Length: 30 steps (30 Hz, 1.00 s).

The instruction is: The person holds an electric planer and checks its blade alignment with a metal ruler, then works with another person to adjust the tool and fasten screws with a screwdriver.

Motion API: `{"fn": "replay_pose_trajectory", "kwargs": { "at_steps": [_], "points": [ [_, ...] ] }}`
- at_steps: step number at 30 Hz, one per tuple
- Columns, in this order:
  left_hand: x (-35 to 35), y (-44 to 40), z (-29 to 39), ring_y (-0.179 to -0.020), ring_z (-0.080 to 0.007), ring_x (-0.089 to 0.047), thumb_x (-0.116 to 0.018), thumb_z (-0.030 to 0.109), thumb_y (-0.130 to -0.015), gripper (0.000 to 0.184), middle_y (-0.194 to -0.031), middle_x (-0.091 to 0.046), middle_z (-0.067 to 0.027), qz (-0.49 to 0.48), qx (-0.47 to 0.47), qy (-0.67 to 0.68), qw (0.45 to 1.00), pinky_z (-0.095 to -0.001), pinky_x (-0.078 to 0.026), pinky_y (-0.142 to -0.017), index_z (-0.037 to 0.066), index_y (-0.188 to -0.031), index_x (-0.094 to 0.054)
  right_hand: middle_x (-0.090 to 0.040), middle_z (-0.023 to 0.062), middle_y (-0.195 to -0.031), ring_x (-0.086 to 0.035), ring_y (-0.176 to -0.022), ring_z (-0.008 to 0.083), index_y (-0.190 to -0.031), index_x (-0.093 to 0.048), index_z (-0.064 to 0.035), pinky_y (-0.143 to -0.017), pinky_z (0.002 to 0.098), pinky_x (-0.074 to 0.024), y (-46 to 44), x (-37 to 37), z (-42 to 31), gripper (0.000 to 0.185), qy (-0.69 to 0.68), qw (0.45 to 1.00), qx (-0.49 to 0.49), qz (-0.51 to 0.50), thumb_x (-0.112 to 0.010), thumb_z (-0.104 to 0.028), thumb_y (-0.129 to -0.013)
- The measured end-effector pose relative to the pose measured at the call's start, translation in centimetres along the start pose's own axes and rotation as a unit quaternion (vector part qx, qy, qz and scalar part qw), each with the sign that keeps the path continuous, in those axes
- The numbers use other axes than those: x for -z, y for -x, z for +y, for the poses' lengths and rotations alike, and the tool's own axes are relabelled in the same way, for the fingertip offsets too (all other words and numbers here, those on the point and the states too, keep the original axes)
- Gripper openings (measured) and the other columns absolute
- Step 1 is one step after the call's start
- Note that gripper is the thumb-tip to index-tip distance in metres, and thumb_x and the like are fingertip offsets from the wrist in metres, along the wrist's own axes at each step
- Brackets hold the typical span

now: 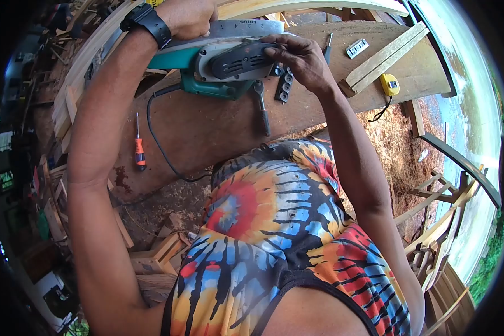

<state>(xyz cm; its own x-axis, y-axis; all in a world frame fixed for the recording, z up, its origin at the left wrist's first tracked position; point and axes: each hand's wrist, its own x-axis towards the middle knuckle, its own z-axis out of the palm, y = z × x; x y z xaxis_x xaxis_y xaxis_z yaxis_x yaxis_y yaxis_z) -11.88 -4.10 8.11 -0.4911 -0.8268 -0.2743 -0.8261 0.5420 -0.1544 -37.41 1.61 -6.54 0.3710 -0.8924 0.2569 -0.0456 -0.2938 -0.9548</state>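
A teal electric hand planer [218, 87] lies on its side on the wooden plank, its black belt cover [241, 60] facing up. Along its far side runs a metal ruler [241, 27] marked with numbers and the word LOTUS. My left hand [187, 17], below a black wristwatch, is closed at the ruler's left part; some of its fingers are hidden. The thumb and fingers of my right hand [297, 56] close on the planer's right end, near the ruler's end. A wrench [262, 109] and a dark strip of round sockets [284, 85] lie close to the planer.
An orange-handled screwdriver [139, 145] and the planer's black cord [150, 120] lie on the brown plank [196, 134]. To the right are a small level-like piece [357, 49], a wood strip [386, 59] and a yellow tape measure [390, 85]. Timber and sawdust surround the bench.
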Motion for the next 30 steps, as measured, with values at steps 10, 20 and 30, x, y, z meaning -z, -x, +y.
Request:
{"fn": "replay_pose_trajectory", "kwargs": {
  "at_steps": [10, 20, 30],
  "points": [
    [0.64, 0.57, 0.27, -0.086, -0.0372, -0.072, -0.074, 0.016, -0.070, 0.030, -0.088, -0.074, -0.0204, 0.012, -0.028, -0.003, 1.000, -0.0486, -0.057, -0.077, 0.004, -0.097, -0.079, -0.077, 0.0069, -0.102, -0.071, -0.097, 0.0141, -0.121, -0.075, -0.0082, -0.088, 0.0338, -0.0574, -0.05, 0.10, -0.42, 0.028, 0.029, 1.000, 0.004, -0.009, -0.074, -0.020, -0.096],
    [0.53, 0.54, 0.17, -0.087, -0.0375, -0.072, -0.075, 0.018, -0.072, 0.031, -0.089, -0.075, -0.0202, 0.007, -0.032, -0.014, 0.999, -0.0484, -0.057, -0.078, 0.004, -0.099, -0.079, -0.078, 0.0093, -0.098, -0.072, -0.093, 0.0150, -0.118, -0.076, -0.0050, -0.084, 0.0333, -0.0583, 0.32, -0.21, -0.22, 0.031, 0.024, 0.999, -0.004, 0.033, -0.077, -0.024, -0.094],
    [0.35, 0.28, 0.06, -0.089, -0.0390, -0.071, -0.076, 0.017, -0.070, 0.033, -0.090, -0.074, -0.0204, 0.001, -0.005, -0.009, 1.000, -0.0499, -0.056, -0.078, 0.005, -0.101, -0.079, -0.078, 0.0080, -0.097, -0.072, -0.091, 0.0141, -0.118, -0.076, -0.0047, -0.083, 0.0321, -0.0571, 0.29, -0.28, -0.30, 0.030, 0.006, 0.999, -0.010, 0.031, -0.077, -0.021, -0.093]
  ]
}}
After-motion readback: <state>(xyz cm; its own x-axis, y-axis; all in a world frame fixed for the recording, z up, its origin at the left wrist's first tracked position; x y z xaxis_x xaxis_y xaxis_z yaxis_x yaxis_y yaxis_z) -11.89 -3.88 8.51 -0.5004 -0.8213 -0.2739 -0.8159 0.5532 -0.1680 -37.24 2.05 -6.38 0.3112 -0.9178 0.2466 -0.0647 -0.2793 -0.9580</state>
